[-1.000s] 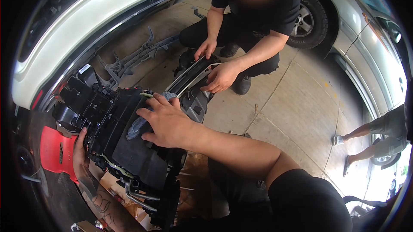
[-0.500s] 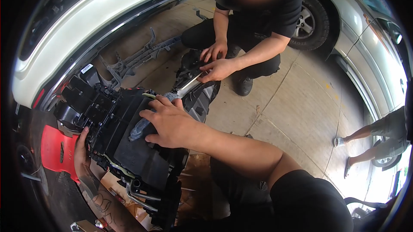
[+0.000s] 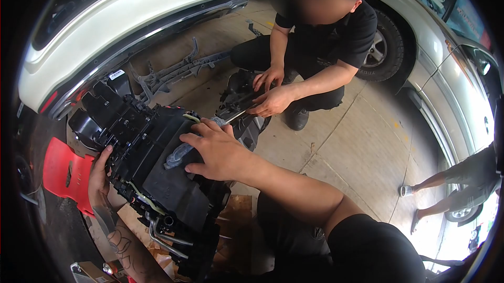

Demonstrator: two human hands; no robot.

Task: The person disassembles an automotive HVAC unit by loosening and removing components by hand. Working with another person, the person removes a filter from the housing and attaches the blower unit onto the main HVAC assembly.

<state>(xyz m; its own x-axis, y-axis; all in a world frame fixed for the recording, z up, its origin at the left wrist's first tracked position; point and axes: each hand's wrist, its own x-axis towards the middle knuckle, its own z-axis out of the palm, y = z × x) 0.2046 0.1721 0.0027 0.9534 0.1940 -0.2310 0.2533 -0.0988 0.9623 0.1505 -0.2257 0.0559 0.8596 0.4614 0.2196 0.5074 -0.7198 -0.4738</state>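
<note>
Silvery metal pipes (image 3: 178,240), lower left of the frame: bent, projecting from the near end of a black plastic unit (image 3: 153,149). Unit: left of centre; cardboard (image 3: 237,220) shows beside it, probably laid to spare parts from the bare floor. Left hand (image 3: 98,175): against the unit's left flank, thumb pointing up along its edge; the other fingers are hidden, so their grip cannot be told. Right hand (image 3: 218,149), centre: fingers spread wide over a crumpled blue-grey wrap (image 3: 178,156) on the unit's top, closed on nothing that shows. Opposed placement of the hands: seemingly to steady the unit. Red plastic piece (image 3: 65,175), left edge: beyond the left hand. Co-worker's hands (image 3: 274,102), above centre: both on a second black assembly (image 3: 239,83), apparently bracing it. Grey metal frame (image 3: 177,75), upper left: on the floor, seemingly set aside. Silver vehicle (image 3: 454,91), right: behind.
</note>
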